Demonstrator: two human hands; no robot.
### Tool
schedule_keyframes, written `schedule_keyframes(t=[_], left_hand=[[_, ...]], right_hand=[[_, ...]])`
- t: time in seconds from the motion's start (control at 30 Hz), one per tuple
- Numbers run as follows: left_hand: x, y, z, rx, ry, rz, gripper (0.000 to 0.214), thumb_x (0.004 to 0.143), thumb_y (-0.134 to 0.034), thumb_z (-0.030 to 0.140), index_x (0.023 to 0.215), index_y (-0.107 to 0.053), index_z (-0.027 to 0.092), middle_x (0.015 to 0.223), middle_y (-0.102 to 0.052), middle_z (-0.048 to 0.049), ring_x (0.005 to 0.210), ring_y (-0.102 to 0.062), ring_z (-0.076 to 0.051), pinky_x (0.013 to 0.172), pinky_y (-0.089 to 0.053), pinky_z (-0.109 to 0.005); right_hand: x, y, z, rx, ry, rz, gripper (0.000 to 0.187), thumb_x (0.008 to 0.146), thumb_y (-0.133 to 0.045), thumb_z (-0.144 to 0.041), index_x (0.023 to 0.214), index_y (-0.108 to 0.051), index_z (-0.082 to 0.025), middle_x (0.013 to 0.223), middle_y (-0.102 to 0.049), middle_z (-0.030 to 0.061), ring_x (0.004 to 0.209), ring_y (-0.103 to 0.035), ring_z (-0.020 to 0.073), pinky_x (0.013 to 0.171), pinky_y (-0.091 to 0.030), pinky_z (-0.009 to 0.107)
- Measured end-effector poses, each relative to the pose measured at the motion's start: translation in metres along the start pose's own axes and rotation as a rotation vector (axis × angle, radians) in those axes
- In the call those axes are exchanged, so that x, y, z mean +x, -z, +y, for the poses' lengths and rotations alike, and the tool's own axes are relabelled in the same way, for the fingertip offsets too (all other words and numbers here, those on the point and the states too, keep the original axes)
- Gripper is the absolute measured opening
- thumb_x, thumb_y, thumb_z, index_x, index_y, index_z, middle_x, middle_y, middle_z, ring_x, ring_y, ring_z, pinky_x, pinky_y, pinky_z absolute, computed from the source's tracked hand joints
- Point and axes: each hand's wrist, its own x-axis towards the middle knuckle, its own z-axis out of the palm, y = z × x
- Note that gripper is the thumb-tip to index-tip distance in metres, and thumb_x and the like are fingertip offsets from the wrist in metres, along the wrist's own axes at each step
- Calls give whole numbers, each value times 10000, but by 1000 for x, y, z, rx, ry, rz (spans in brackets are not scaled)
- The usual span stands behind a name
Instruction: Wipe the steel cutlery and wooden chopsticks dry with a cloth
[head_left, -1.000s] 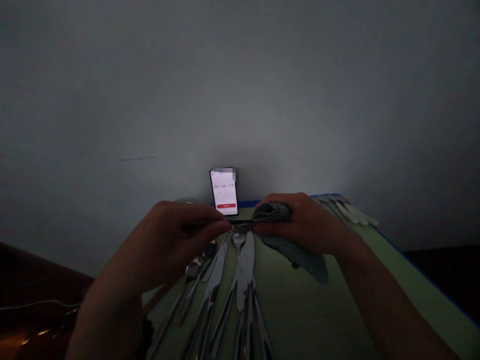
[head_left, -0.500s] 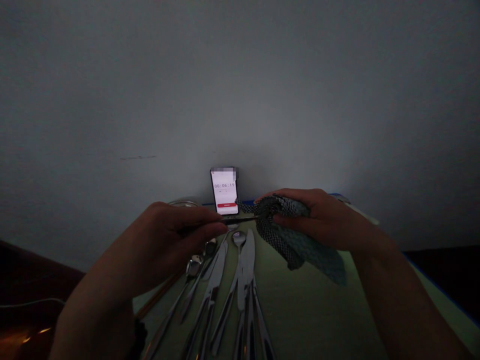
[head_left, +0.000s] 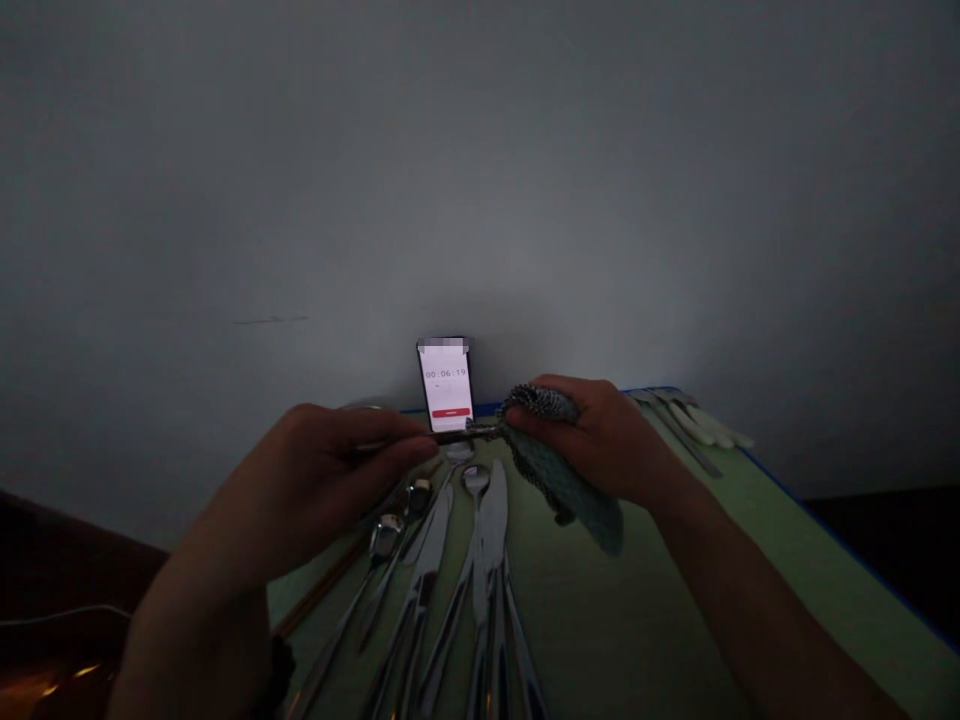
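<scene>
My left hand (head_left: 330, 470) is closed on the handle of a thin metal piece of cutlery (head_left: 461, 433), held level above the green table (head_left: 645, 610). My right hand (head_left: 607, 440) grips a patterned cloth (head_left: 559, 470) bunched round the far end of that cutlery; the cloth's tail hangs down towards the table. Which kind of cutlery it is stays hidden by the cloth and the dim light. Under both hands lie several knives and spoons (head_left: 457, 570) fanned out on the table.
A phone (head_left: 446, 385) with a lit timer screen leans against the grey wall behind the hands. More pale cutlery (head_left: 694, 422) lies at the table's far right corner. A dark surface with a cable (head_left: 60, 620) sits to the left. The room is dim.
My right hand drew the cloth out to the right along the cutlery, then slid back in towards my left hand. The left hand stayed nearly still.
</scene>
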Motion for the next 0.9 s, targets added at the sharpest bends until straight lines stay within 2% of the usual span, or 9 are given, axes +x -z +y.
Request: schedule_keyframes(t=[0.1,0.23,0.33,0.4,0.5,0.67,0.9], left_hand=[[4,-1,-3,-6,5,-32,276,826,-545,385,905,-713,180,656,-690,18,546,-557,-101,492,-392,-169],[10,-13,9,47,17,67,318,816,-523,427,791,-714,174,507,-598,35,453,-480,-92,435,-333,-178],[14,-28,24,88,-66,121,314,845,-497,397,757,-709,184,448,-547,48,408,-451,-82,440,-315,-189],[14,-35,32,134,-89,166,288,858,-500,380,795,-708,192,483,-589,40,416,-486,-85,462,-320,-203],[12,-38,38,205,-110,173,288,880,-476,361,830,-705,192,579,-663,7,489,-557,-111,503,-340,-225],[5,-29,36,320,-90,151,331,888,-436,379,875,-706,188,677,-706,-27,530,-582,-140,527,-359,-253],[7,-34,30,528,-64,62,405,917,-331,389,837,-671,184,715,-705,-71,613,-631,-213,571,-375,-310]], right_hand=[[1,-12,0,66,-45,205,256,833,-547,-405,703,-570,-185,599,-527,-49,555,-462,88,534,-342,224],[1,-31,4,297,-200,550,307,842,-506,-468,689,-491,-202,621,-492,-45,582,-463,96,572,-376,233],[1,-39,9,486,-288,695,333,826,-499,-519,698,-461,-213,599,-469,-47,577,-463,106,559,-379,237],[1,-41,11,606,-336,755,347,810,-504,-546,706,-448,-219,576,-460,-49,553,-459,110,531,-373,237],[1,-43,11,688,-392,751,353,784,-524,-563,721,-451,-224,571,-474,-42,546,-476,121,512,-382,243],[0,-52,7,720,-454,617,337,750,-560,-552,782,-512,-220,569,-530,-22,546,-525,144,494,-406,261],[3,-66,-1,1117,-699,520,299,717,-633,-467,759,-569,-178,531,-531,-54,419,-442,81,424,-338,232]])
